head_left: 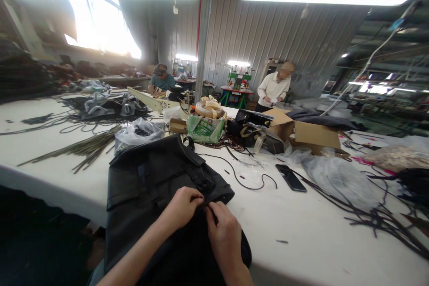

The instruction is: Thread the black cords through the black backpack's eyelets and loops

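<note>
A large black bag (134,223) with straps and flaps lies over the near edge of the white table and hangs toward me. My left hand (184,205) pinches a piece of the bag's dark material between thumb and fingers. Close beside it, my right hand (223,228) is closed on the same spot, its fingertips almost touching the left ones. The exact part between the fingertips is too small and dark to make out. A black phone (291,178) lies on the table to the right of the bag.
Behind the bag stand a green-and-white tub (206,129) with rolled tape and an open cardboard box (315,136). Dark cords (372,219) and clear plastic bags (342,178) lie at right, thin strips (90,147) at left. Two people (275,87) (162,80) work further back.
</note>
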`<state>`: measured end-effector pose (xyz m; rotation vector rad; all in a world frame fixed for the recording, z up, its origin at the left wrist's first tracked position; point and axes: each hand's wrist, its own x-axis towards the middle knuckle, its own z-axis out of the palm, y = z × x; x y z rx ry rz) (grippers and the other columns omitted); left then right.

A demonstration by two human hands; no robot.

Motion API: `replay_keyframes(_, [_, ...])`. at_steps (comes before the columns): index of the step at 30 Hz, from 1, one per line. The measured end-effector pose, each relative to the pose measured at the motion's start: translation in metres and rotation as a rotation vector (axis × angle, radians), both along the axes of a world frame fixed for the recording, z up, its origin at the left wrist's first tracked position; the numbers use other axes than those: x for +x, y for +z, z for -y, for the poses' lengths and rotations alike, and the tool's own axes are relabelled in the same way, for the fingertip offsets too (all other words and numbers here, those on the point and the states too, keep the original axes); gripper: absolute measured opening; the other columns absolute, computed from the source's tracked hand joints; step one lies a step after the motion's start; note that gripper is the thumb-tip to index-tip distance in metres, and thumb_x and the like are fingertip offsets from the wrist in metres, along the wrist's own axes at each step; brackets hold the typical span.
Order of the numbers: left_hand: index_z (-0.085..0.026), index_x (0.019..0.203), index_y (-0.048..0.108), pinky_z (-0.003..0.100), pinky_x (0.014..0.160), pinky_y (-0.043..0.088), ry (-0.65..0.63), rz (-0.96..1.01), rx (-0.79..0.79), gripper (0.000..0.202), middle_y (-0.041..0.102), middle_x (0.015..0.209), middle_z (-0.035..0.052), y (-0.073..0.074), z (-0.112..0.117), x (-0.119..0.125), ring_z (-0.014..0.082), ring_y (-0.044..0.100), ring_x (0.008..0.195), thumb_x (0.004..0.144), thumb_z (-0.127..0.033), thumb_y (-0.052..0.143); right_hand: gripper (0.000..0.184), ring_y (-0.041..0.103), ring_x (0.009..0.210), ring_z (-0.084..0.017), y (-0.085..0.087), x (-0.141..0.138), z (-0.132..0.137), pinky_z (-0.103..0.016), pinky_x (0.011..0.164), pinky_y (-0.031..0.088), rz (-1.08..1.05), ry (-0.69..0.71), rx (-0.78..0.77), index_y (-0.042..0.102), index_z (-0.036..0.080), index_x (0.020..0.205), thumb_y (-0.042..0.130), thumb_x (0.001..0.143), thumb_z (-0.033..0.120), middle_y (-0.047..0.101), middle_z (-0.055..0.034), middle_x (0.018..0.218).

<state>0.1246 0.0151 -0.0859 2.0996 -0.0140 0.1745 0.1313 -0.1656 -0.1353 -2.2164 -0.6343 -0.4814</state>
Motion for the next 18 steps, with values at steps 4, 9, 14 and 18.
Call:
replay_keyframes(4, [-0.020,0.089,0.089,0.037,0.083,0.056,-0.001,-0.012,-0.045,0.026,0.086,0.089,0.0066,0.009,-0.001,0.006,0.0285,0.078,0.087,0.087,-0.031,0.065,0.026,0.073,0.086,-0.021,0.003,0.000,0.008,-0.030,0.076,0.051,-0.012,0.030,0.039,0.078,0.024,0.110,0.053,0.115,0.032,0.076,-0.0048,0.097])
replay_keyframes(9, [-0.015,0.089,0.083,0.033,0.069,0.049,0.000,-0.019,-0.138,0.034,0.079,0.078,0.0061,0.026,-0.009,0.004,0.0238,0.070,0.075,0.092,-0.043,0.065,0.027,0.070,0.117,-0.029,0.032,0.005,0.015,-0.043,0.105,0.053,0.156,-0.018,0.096,0.075,0.023,0.131,0.059,0.113,0.036,0.076,-0.0124,0.126])
replay_keyframes(14, [-0.016,0.093,0.081,0.030,0.071,0.049,-0.068,0.024,-0.199,0.031,0.077,0.082,0.0046,0.078,-0.012,-0.013,0.0212,0.066,0.078,0.093,-0.045,0.069,0.033,0.069,0.085,-0.022,0.059,0.010,0.001,-0.036,0.083,0.052,-0.151,0.304,0.034,0.076,0.023,0.092,0.057,0.113,0.038,0.077,-0.0041,0.090])
replay_keyframes(18, [-0.019,0.087,0.075,0.030,0.067,0.046,0.130,0.106,-0.097,0.046,0.072,0.076,0.0035,0.104,-0.034,-0.040,0.0212,0.065,0.074,0.101,-0.060,0.059,0.043,0.074,0.087,-0.022,0.070,0.009,-0.003,-0.031,0.080,0.056,-0.369,0.270,0.407,0.077,0.023,0.095,0.055,0.113,0.055,0.079,-0.0043,0.090])
